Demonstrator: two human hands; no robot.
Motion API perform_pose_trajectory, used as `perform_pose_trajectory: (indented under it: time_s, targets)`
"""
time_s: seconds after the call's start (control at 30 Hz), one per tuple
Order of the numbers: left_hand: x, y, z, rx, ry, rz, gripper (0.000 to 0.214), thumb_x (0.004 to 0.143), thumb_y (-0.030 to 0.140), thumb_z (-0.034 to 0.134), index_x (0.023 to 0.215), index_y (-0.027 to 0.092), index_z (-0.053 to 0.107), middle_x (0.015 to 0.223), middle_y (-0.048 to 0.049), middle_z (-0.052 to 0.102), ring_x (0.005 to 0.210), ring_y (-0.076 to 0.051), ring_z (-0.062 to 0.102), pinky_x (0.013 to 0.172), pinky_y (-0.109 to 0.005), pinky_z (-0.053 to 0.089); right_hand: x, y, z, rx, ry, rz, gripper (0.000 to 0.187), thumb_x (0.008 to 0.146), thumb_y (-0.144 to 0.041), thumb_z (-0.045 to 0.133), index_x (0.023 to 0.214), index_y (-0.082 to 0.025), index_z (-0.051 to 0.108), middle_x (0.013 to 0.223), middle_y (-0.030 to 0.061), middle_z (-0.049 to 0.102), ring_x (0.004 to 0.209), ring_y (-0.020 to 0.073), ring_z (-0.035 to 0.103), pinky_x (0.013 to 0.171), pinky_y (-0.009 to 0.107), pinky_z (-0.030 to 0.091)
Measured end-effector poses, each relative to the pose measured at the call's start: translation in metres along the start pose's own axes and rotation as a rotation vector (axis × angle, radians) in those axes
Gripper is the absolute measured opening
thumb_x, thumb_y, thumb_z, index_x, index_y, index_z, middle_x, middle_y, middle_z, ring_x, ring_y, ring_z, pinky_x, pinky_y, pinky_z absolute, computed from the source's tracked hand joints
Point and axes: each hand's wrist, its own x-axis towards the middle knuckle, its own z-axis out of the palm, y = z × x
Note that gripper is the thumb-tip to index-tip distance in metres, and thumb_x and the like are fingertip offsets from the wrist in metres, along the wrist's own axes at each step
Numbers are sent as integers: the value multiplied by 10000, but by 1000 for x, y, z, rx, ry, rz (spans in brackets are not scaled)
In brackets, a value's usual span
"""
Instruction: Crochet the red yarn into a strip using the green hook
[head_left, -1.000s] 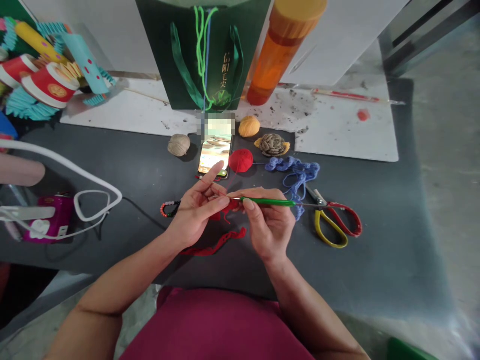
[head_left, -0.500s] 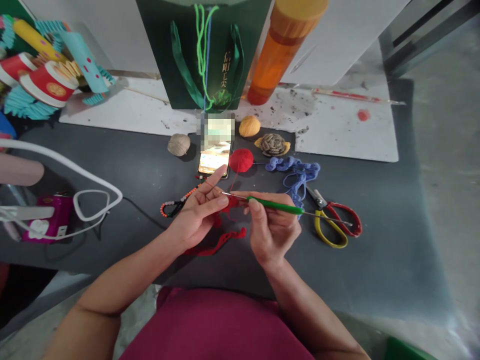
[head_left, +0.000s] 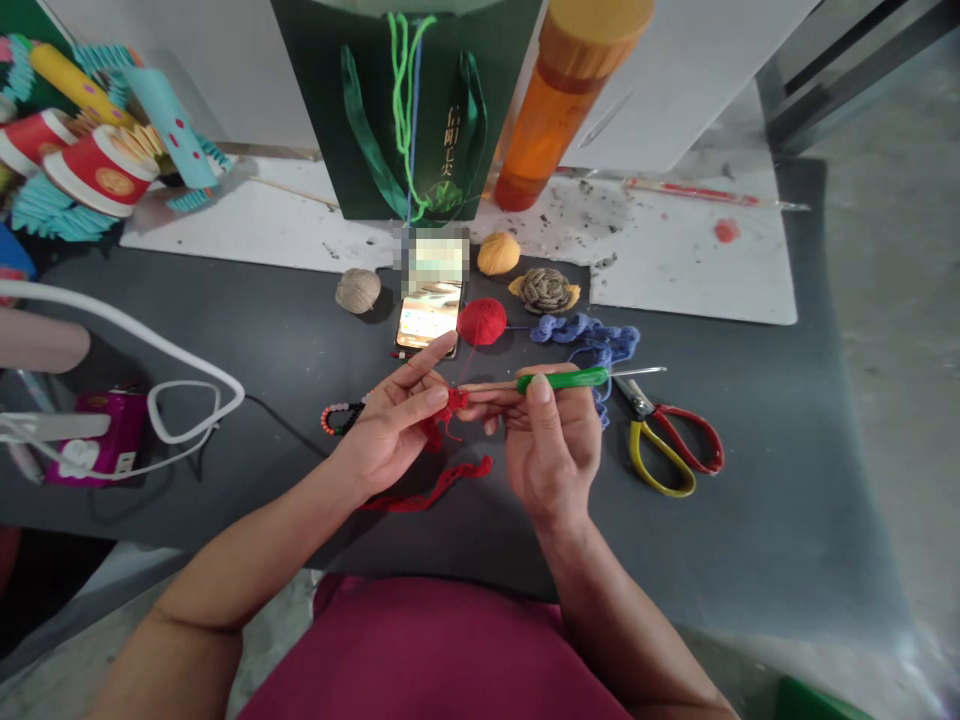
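Note:
My left hand (head_left: 401, 410) pinches a small red crochet piece (head_left: 454, 400) between thumb and fingers, its index finger stretched forward. A red crocheted strip (head_left: 442, 487) hangs or lies below that hand. In my right hand (head_left: 553, 430) is a crochet hook with a green handle (head_left: 574, 379); thumb and fingers close round it. The hook's left end meets the red piece, while its other metal end sticks out to the right. A red yarn strand runs from the work up to a red yarn ball (head_left: 482, 321) just beyond my hands.
Beyond my hands lie a phone (head_left: 429, 315), a beige ball (head_left: 358, 290), a yellow ball (head_left: 499, 254) and a crocheted rose (head_left: 546, 290). Blue crochet (head_left: 600, 340) and scissors (head_left: 667, 440) sit to the right. A green bag (head_left: 375, 120) and orange bottle (head_left: 544, 120) stand behind.
The hook has turned, its right end swinging upward from a downward slant. My right hand has rotated with it and the red piece shows more between my hands.

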Motion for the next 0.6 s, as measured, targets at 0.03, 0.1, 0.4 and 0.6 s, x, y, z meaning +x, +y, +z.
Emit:
perform_pose_trajectory:
  time_s: [0.03,0.1,0.4,0.6]
  targets:
    - [-1,0,1,6,-14,11,476,695,271,990,1149,298,847,710,69,624,669,-69,536,729,-207,492,-1,2,-1,16,-4,12,152,1079,-438,548,1027,-297,578,690,-29,770,545,184,750,512,303,570]
    - [-2,-2,2,34,-42,24,475,698,271,987,1151,306,846,716,66,621,696,-74,565,769,-213,501,-4,4,-3,36,-14,32,152,1049,-434,617,1023,-286,636,761,-19,787,601,176,768,533,294,586]
    - [-6,-6,4,117,0,117,580,742,244,959,1292,318,790,818,54,695,765,-86,613,794,-226,518,-4,-13,0,-241,-90,-313,138,998,-198,700,1088,-282,763,962,21,859,840,178,824,731,321,678]
    - [-5,-4,5,42,-3,13,820,737,225,960,1498,265,657,700,80,658,680,-68,595,760,-213,505,-4,-15,2,-320,-33,-429,175,937,-141,756,1036,-280,799,967,32,872,819,198,820,732,363,672]
